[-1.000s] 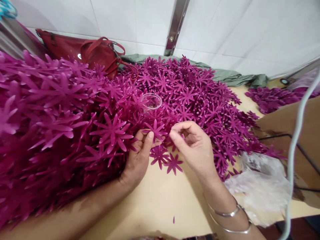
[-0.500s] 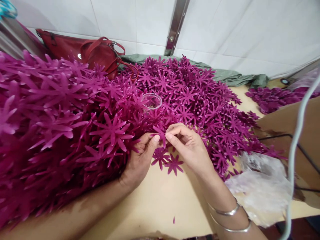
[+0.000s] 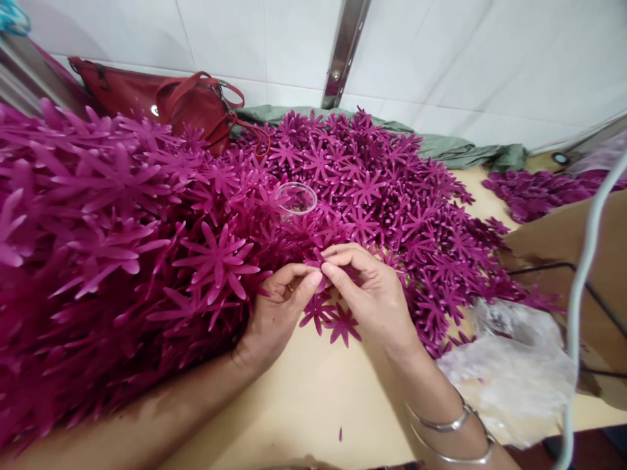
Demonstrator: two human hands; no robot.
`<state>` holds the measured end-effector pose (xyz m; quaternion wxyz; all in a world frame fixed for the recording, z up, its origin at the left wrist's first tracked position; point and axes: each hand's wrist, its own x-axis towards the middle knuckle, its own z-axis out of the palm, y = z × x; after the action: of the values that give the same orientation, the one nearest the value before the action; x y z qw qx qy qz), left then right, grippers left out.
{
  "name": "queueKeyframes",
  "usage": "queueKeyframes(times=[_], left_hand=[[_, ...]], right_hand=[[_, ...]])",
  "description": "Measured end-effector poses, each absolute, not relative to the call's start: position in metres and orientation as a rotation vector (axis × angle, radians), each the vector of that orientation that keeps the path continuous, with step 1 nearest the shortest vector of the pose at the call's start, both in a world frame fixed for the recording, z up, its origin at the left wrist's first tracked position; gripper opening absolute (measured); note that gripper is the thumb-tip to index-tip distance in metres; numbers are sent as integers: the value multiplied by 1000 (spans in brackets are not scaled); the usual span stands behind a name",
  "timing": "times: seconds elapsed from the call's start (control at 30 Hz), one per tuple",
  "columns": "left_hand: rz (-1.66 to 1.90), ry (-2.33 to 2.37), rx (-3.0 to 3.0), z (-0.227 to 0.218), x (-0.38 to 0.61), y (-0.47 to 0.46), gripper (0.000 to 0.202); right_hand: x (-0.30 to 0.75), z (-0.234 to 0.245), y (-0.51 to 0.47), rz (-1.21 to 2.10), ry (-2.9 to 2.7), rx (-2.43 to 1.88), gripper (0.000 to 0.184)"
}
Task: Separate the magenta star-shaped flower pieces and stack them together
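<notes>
Between my two hands, at the pile's front edge, is a magenta artificial flower [image 3: 315, 264] with narrow petals, mostly covered by my fingers. My left hand [image 3: 280, 307] pinches it between thumb and forefinger. From the other side my right hand [image 3: 369, 287] pinches it too, with the fingertips of both hands nearly touching. Just below lie two loose flat magenta flowers [image 3: 343, 324] on the pale tabletop [image 3: 313, 398]. A large heap of magenta flowers [image 3: 218, 261] rises beside my left hand and spreads behind both hands.
A clear round plastic cup [image 3: 297, 198] sits among the flowers. Behind them lie a red handbag [image 3: 147, 98] and green cloth [image 3: 453, 151]. To the right are a crumpled plastic bag [image 3: 509, 378], a cardboard box [image 3: 568, 248] and a hanging white cable [image 3: 580, 287]. A loose petal [image 3: 340, 434] lies in front.
My left thumb and fingers have moved slightly right, closer to my right fingertips. The held flower is turned or folded and less of it shows.
</notes>
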<state>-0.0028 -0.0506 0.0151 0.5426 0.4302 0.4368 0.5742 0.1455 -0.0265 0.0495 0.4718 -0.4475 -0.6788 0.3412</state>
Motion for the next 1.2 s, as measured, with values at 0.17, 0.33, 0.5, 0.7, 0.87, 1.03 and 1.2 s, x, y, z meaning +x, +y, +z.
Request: queueKeyframes(times=[0.17, 0.33, 0.5, 0.7, 0.87, 1.03, 1.2], left_hand=[[1329, 1017, 950, 16, -1, -50, 25], [1327, 1009, 945, 13, -3, -50, 18], [1326, 997, 892, 14, -3, -47, 21], [1333, 1008, 865, 19, -4, -45, 28], [1344, 973, 854, 19, -4, -46, 29], [1346, 926, 846, 16, -4, -45, 32], [1323, 901, 888, 13, -5, -48, 24]], right_hand=[[146, 48, -26, 928, -1629, -1094, 15], [151, 48, -23, 984, -1486, -1194, 16], [152, 56, -24, 826, -1576, -1124, 7], [151, 55, -24, 889, -1696, -1074, 9], [154, 50, -22, 1122, -1532, -1055, 14], [152, 52, -24, 1209, -1574, -1009, 14], [153, 50, -22, 1442, -1418, -936, 17]])
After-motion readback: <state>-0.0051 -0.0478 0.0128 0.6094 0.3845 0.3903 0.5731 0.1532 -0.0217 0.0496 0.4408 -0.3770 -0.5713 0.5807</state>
